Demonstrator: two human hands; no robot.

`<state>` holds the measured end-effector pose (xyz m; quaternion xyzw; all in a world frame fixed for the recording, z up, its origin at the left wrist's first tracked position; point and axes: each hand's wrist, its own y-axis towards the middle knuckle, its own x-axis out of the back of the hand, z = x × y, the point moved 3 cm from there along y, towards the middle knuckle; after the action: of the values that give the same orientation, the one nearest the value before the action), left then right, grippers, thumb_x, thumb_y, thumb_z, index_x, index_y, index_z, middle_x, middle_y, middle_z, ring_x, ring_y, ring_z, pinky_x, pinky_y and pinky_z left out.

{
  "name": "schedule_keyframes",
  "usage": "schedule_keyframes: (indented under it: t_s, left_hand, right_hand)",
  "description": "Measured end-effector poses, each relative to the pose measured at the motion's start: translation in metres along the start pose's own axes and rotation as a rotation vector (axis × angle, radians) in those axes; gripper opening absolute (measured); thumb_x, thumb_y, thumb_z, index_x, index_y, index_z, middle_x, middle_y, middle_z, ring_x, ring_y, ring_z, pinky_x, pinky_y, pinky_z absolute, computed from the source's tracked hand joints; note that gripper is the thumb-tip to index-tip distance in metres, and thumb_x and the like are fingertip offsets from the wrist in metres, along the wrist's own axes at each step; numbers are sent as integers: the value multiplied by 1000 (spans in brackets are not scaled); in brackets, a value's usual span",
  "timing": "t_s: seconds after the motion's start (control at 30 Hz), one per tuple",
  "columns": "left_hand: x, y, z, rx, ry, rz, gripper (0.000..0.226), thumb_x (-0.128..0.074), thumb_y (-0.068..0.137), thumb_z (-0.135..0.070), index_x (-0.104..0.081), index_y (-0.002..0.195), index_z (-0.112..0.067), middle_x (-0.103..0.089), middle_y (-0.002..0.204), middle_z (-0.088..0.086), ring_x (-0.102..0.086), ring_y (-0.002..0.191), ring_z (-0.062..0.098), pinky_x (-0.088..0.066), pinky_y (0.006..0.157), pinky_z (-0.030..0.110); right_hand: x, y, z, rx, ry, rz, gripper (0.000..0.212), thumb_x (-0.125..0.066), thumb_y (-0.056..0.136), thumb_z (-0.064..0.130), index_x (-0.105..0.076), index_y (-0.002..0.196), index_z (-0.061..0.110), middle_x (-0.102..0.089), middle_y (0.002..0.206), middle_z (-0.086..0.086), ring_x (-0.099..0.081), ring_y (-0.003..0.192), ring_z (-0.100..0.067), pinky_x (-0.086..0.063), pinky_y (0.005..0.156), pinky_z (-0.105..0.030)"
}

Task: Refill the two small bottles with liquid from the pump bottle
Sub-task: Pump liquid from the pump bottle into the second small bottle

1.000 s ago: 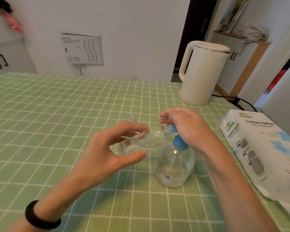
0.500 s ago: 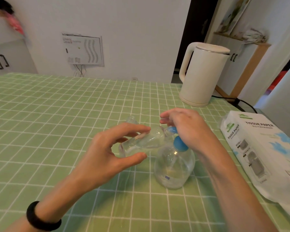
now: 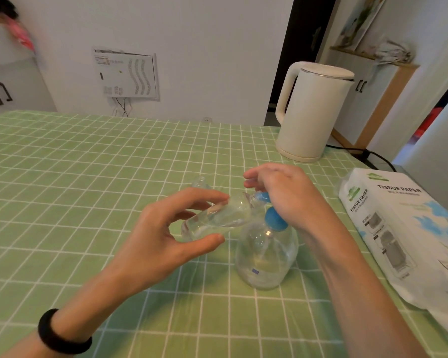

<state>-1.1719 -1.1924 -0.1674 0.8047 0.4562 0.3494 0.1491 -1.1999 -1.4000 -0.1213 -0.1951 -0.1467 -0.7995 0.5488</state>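
Green checked cloth covers the counter [image 3: 62,177]. Clear pump bottle [image 3: 265,257], blue collar: stands directly beneath the right hand [image 3: 287,195], whose fingers curl over its head, likely to press. Clear small bottle [image 3: 217,219]: pinched sideways between left hand [image 3: 161,244] thumb and fingers, mouth at the spout to catch liquid. Also a second small bottle [image 3: 199,182]: apparently upright just beyond the left hand, mostly hidden. Fill levels unreadable; pump head covered.

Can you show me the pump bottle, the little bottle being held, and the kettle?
pump bottle [image 3: 267,257]: head view, on its clear round belly.
small bottle [image 3: 217,218]: head view, on its clear side between finger and thumb.
kettle [image 3: 313,112]: head view, on its white body.
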Motion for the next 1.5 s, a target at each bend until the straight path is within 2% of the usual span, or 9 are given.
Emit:
schedule_keyframes:
  t_s: [0.23, 0.47, 0.7, 0.93, 1.07, 1.2, 1.33, 1.43, 1.5]
  left_hand:
    - [-1, -1, 2, 9, 16, 0, 48, -80, 81, -37, -69, 128, -36, -73, 126, -18, -72, 116, 14, -59, 94, 40]
    - [-1, 0, -1, -7, -1, -5, 52, -80, 81, -37, -65, 131, -38, -73, 127, -18, -72, 116, 14, -60, 94, 36]
    - [-1, -1, 1, 10, 15, 0, 49, -79, 80, -39, -68, 128, -35, -73, 126, -20, -71, 116, 12, -59, 94, 38]
    - [-1, 1, -1, -12, 6, -2, 50, -80, 81, -37, -66, 129, -41, -72, 126, -19, -72, 116, 9, -59, 94, 28]
    - [-1, 1, 2, 3, 0, 4, 51, -80, 81, -39, -65, 130, -40, -72, 128, -20, -71, 117, 11, -59, 95, 32]
    - [-2, -1, 2, 16, 13, 3, 49, -80, 80, -39, -69, 128, -37, -73, 126, -20, -71, 116, 13, -60, 94, 40]
    - [-3, -1, 2, 11, 4, 4, 47, -80, 80, -38, -69, 125, -38, -73, 127, -19, -72, 116, 14, -60, 94, 39]
    - [-3, 0, 1, 11, -4, 3, 51, -80, 80, -38, -66, 128, -41, -72, 127, -19, -71, 117, 13, -59, 95, 36]
    - [-3, -1, 1, 8, -3, 2, 51, -80, 80, -38, -65, 128, -41, -72, 127, -20, -71, 117, 12, -59, 95, 35]
  right_hand:
    - [-4, -2, -5, -71, 38, 15, 33, -45, 96, 15, -76, 97, 28, -77, 102, 10, -67, 105, -7, -49, 101, -34]
    - [2, -1, -2, 5, 0, -20, 31, -45, 98, 23, -75, 98, 32, -75, 96, 17, -65, 91, 0, -47, 76, -22]
    - [-4, -1, -6, -59, 39, 10, 34, -45, 97, 15, -77, 98, 26, -77, 101, 11, -66, 102, -3, -50, 93, -28]
    - [0, 1, -2, 3, 12, -12, 32, -44, 98, 21, -75, 100, 30, -73, 105, 16, -61, 101, 3, -44, 82, -19]
    - [0, 1, -2, -7, 7, -20, 35, -43, 98, 18, -76, 97, 30, -75, 102, 16, -62, 99, 3, -44, 80, -20]
    - [-3, -2, -6, -58, 31, 9, 36, -44, 98, 15, -77, 96, 29, -76, 102, 14, -64, 102, -1, -49, 92, -27]
    - [-1, -2, -4, -26, 12, -8, 35, -43, 98, 18, -76, 97, 31, -73, 103, 16, -61, 98, 4, -44, 78, -19]
    - [1, -1, -3, 20, -30, -46, 34, -43, 99, 24, -76, 98, 33, -75, 93, 16, -64, 82, 9, -42, 69, -17]
    - [1, -1, -3, 35, -28, -48, 35, -42, 99, 23, -76, 98, 32, -75, 94, 17, -64, 84, 10, -42, 69, -17]
